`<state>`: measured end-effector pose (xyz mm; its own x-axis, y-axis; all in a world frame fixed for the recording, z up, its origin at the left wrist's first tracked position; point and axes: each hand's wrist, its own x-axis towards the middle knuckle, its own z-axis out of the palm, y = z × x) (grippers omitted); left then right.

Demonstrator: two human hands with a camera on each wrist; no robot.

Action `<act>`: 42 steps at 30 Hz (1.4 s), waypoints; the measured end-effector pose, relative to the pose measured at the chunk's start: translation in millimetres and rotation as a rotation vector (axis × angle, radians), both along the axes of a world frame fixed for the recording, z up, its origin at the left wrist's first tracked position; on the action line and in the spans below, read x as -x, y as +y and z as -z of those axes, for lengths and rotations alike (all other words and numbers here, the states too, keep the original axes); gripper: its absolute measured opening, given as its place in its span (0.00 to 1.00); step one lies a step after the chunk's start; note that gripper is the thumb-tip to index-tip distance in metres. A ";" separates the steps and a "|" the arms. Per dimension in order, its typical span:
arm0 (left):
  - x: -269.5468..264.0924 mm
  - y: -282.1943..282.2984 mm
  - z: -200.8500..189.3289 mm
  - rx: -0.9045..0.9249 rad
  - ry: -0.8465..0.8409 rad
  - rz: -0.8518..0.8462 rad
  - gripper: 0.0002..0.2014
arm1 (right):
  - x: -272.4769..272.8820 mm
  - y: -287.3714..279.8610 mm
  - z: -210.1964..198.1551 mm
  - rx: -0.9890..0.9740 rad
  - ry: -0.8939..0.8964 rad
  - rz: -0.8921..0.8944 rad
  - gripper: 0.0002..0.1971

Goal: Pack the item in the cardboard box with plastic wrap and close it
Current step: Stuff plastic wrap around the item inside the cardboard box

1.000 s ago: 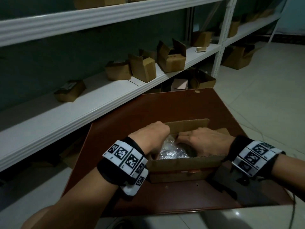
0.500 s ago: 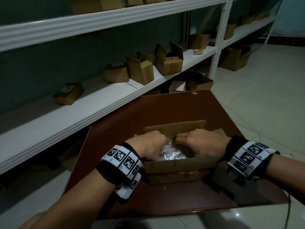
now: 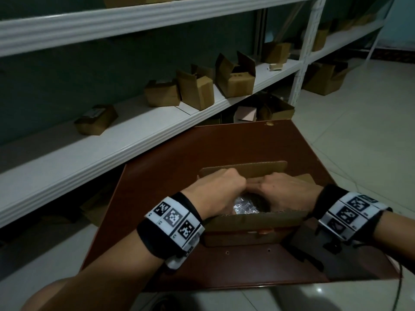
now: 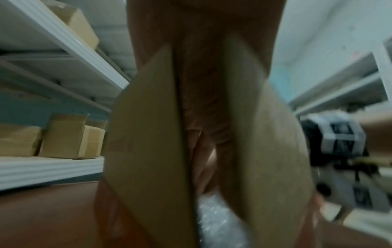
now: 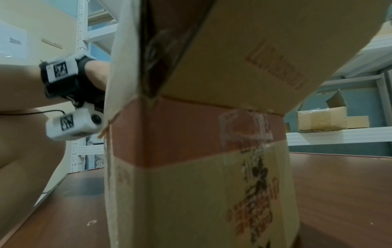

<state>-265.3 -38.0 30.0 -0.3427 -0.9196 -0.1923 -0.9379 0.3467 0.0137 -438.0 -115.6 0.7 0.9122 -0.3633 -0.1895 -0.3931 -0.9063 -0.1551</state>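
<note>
While open, cardboard box [image 3: 253, 225] holds plastic wrap [image 3: 244, 207].

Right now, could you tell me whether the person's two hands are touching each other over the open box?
Touching. In the head view the left hand and the right hand meet at the knuckles above the cardboard box, with no gap visible between them.

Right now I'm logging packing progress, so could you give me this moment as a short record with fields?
surface: brown table
box: cardboard box on the table, top open, far flap upright
contents: plastic wrap shows inside; the item itself cannot be made out
left hand: left hand over the opening, fingers curled down into the box
right hand: right hand likewise, knuckles almost meeting the left
background: other boxes on a white shelf
stage: not yet closed
</note>
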 end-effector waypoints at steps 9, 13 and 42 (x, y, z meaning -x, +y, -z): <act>6.0 -10.5 19.3 -0.119 -0.004 -0.037 0.14 | 1.3 1.1 1.7 0.049 0.053 -0.025 0.39; 2.6 -11.3 25.0 -0.078 0.043 -0.039 0.13 | 2.6 2.7 -7.5 -0.024 0.076 -0.002 0.38; -3.7 -14.1 35.3 -0.083 -0.030 -0.032 0.15 | -11.5 1.6 -10.5 0.104 0.347 0.080 0.06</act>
<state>-261.6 -52.1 -5.3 -0.3064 -0.9105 -0.2777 -0.9489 0.3153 0.0132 -426.5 -114.0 11.2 0.7679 -0.4646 -0.4410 -0.4767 -0.8743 0.0912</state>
